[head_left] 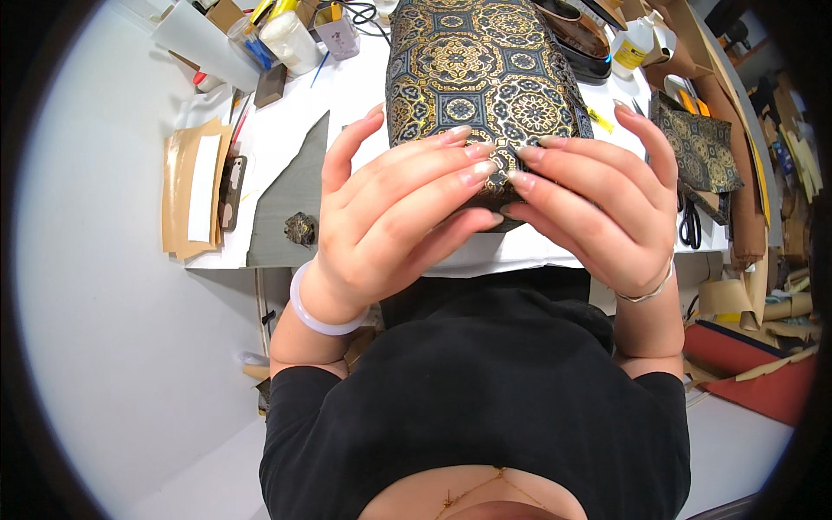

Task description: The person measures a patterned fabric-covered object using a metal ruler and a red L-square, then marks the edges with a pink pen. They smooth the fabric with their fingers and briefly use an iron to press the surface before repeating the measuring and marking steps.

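A long box-like form covered in black, grey and gold patterned brocade [472, 65] lies on the white-covered table, with its near end toward me. My left hand [403, 195] grips the left part of that near end, fingertips pressed on the top and thumb at the front edge. Mirroring it, my right hand [602, 195] holds the right part, its thumb close to the left one. Both little fingers are raised off the cloth. Part of the near end is hidden beneath my fingers.
Left, a grey sheet [286, 195] carries a small brocade scrap [300, 229], near brown envelopes [182, 191] and a phone [232, 192]. Behind stand a white tub [290, 43] and pen holder [338, 39]. Right are a glue bottle [635, 45], brocade-covered piece [706, 152] and black-handled scissors [691, 227].
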`<act>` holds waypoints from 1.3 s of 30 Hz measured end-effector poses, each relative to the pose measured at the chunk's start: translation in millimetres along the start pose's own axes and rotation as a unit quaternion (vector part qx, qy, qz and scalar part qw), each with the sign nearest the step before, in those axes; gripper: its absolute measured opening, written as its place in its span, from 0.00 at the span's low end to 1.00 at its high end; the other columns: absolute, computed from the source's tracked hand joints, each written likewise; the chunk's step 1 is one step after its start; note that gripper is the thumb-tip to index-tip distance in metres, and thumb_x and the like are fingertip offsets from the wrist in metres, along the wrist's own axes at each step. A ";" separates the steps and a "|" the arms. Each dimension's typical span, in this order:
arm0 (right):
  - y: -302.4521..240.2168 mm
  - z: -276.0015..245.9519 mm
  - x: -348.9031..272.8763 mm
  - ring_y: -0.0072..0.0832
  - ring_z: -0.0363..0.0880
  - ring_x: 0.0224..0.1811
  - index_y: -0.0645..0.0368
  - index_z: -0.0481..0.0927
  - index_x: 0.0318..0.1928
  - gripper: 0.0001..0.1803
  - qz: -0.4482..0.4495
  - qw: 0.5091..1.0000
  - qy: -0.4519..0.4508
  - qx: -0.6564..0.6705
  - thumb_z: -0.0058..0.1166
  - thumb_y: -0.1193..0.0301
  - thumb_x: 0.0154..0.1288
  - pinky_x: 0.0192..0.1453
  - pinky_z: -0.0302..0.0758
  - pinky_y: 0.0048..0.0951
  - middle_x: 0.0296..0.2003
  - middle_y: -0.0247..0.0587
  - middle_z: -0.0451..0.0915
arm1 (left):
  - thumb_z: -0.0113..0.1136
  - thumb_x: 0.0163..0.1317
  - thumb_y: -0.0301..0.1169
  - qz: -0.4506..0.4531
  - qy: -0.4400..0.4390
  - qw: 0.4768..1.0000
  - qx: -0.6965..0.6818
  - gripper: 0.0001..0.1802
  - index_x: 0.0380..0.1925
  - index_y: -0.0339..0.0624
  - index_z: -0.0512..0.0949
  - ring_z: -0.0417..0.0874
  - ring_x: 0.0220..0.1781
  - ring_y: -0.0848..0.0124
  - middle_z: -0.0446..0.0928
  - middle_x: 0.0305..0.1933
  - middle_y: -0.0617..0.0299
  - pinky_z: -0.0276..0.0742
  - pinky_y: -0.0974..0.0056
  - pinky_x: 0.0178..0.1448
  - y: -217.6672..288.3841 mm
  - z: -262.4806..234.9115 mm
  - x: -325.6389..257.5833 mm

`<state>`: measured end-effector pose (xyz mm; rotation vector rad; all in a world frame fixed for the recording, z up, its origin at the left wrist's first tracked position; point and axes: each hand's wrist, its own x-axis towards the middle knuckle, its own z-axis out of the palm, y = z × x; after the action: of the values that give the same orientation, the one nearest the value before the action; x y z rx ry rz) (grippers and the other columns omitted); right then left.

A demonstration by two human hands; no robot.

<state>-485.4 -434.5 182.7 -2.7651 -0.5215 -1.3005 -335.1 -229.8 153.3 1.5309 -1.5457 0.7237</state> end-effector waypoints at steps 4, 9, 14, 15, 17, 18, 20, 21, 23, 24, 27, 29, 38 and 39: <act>-3.4 3.9 2.9 0.30 0.91 0.51 0.50 0.89 0.46 0.16 0.000 1.000 0.010 0.007 0.79 0.66 0.58 0.73 0.77 0.47 0.46 0.32 0.92 | 0.81 0.60 0.34 -0.009 -0.010 1.000 0.002 0.25 0.57 0.47 0.84 0.92 0.60 0.62 0.91 0.55 0.62 0.62 0.46 0.83 -1.2 -3.5 -3.8; -4.9 5.8 6.9 0.31 0.91 0.50 0.51 0.88 0.45 0.14 0.022 0.999 -0.008 0.031 0.78 0.65 0.61 0.73 0.76 0.50 0.45 0.33 0.92 | 0.81 0.59 0.33 0.003 -0.007 1.000 0.002 0.26 0.57 0.47 0.84 0.91 0.61 0.61 0.91 0.56 0.62 0.62 0.46 0.83 -10.3 -2.7 -9.0; -11.1 9.0 11.2 0.31 0.90 0.51 0.50 0.89 0.47 0.19 0.023 1.000 -0.003 0.015 0.80 0.61 0.56 0.74 0.75 0.51 0.46 0.31 0.92 | 0.82 0.57 0.31 -0.008 -0.013 0.998 -0.061 0.28 0.57 0.47 0.83 0.91 0.63 0.59 0.91 0.57 0.61 0.63 0.46 0.82 -17.1 -5.3 -11.4; -11.6 9.9 12.1 0.30 0.90 0.52 0.49 0.90 0.47 0.19 0.026 1.000 -0.010 -0.002 0.80 0.61 0.56 0.74 0.75 0.50 0.47 0.30 0.92 | 0.83 0.56 0.31 -0.014 -0.006 0.998 -0.063 0.28 0.57 0.47 0.83 0.90 0.64 0.59 0.91 0.57 0.61 0.63 0.46 0.82 -18.2 -5.7 -11.6; -12.4 10.6 13.8 0.30 0.90 0.54 0.48 0.90 0.49 0.20 0.013 1.000 -0.021 -0.008 0.80 0.62 0.56 0.73 0.76 0.49 0.47 0.30 0.92 | 0.83 0.55 0.30 -0.025 0.003 0.998 -0.061 0.29 0.57 0.47 0.83 0.90 0.65 0.58 0.91 0.58 0.61 0.63 0.46 0.82 -20.5 -5.8 -12.0; -13.4 11.0 14.4 0.29 0.90 0.53 0.49 0.90 0.49 0.19 0.016 1.000 -0.020 -0.004 0.80 0.63 0.56 0.73 0.76 0.48 0.47 0.30 0.92 | 0.83 0.54 0.30 -0.026 0.003 0.997 -0.070 0.29 0.57 0.47 0.83 0.89 0.66 0.58 0.91 0.58 0.61 0.63 0.46 0.82 -21.7 -5.8 -12.4; -15.3 11.9 15.1 0.29 0.91 0.53 0.50 0.89 0.48 0.18 0.021 1.000 -0.017 0.006 0.79 0.65 0.57 0.72 0.77 0.47 0.47 0.31 0.92 | 0.84 0.53 0.29 -0.029 -0.010 0.997 -0.074 0.30 0.57 0.47 0.83 0.89 0.67 0.58 0.91 0.58 0.61 0.63 0.46 0.82 -24.0 -6.8 -13.6; -15.7 12.9 15.4 0.30 0.91 0.52 0.50 0.89 0.47 0.17 0.026 0.999 -0.014 0.012 0.79 0.66 0.58 0.72 0.77 0.46 0.47 0.31 0.92 | 0.84 0.53 0.29 -0.029 -0.011 0.997 -0.074 0.30 0.57 0.47 0.84 0.89 0.67 0.58 0.91 0.58 0.61 0.63 0.47 0.82 -24.8 -7.1 -14.3; -17.0 14.2 15.4 0.31 0.92 0.51 0.51 0.88 0.46 0.15 0.040 0.999 -0.011 0.023 0.78 0.67 0.60 0.71 0.77 0.46 0.47 0.32 0.92 | 0.84 0.54 0.29 -0.033 -0.016 0.997 -0.071 0.29 0.57 0.47 0.84 0.89 0.67 0.58 0.91 0.58 0.61 0.64 0.48 0.81 -25.8 -7.8 -15.6; -17.8 14.1 15.1 0.31 0.92 0.51 0.51 0.88 0.46 0.14 0.048 0.998 -0.011 0.026 0.77 0.68 0.62 0.71 0.76 0.46 0.46 0.32 0.92 | 0.83 0.54 0.29 -0.031 -0.018 0.997 -0.076 0.29 0.57 0.47 0.84 0.89 0.67 0.58 0.91 0.58 0.61 0.64 0.49 0.80 -26.0 -8.2 -15.9; -19.0 11.4 13.3 0.33 0.92 0.50 0.52 0.87 0.46 0.13 0.069 0.997 -0.016 0.033 0.76 0.69 0.64 0.71 0.76 0.45 0.46 0.33 0.92 | 0.82 0.56 0.31 -0.025 -0.027 0.996 -0.078 0.25 0.54 0.47 0.84 0.89 0.66 0.60 0.91 0.59 0.61 0.68 0.53 0.76 -25.7 -8.7 -15.6; -18.3 8.2 11.7 0.33 0.92 0.51 0.52 0.87 0.47 0.13 0.075 0.996 -0.024 0.032 0.75 0.68 0.64 0.72 0.75 0.46 0.46 0.34 0.92 | 0.81 0.57 0.31 -0.008 -0.023 0.997 -0.074 0.23 0.53 0.48 0.84 0.90 0.65 0.60 0.91 0.59 0.60 0.70 0.54 0.73 -24.7 -7.9 -14.2; -13.5 3.1 6.9 0.35 0.91 0.52 0.51 0.88 0.47 0.16 0.056 0.997 -0.036 0.046 0.77 0.63 0.62 0.76 0.72 0.50 0.49 0.36 0.92 | 0.77 0.64 0.35 0.070 -0.018 0.997 0.036 0.13 0.45 0.49 0.84 0.94 0.56 0.65 0.92 0.52 0.63 0.75 0.58 0.66 -16.6 -14.3 -5.6; -13.7 3.0 7.2 0.35 0.91 0.52 0.52 0.88 0.47 0.16 0.061 0.996 -0.039 0.044 0.77 0.63 0.61 0.76 0.72 0.50 0.49 0.35 0.92 | 0.77 0.64 0.36 0.067 -0.017 0.997 0.036 0.13 0.45 0.49 0.84 0.94 0.56 0.65 0.92 0.52 0.63 0.75 0.58 0.66 -15.6 -14.6 -4.8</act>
<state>-483.3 -419.0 184.8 -2.7360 -0.3964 -1.1210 -317.8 -216.3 154.2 1.5093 -1.6774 0.8410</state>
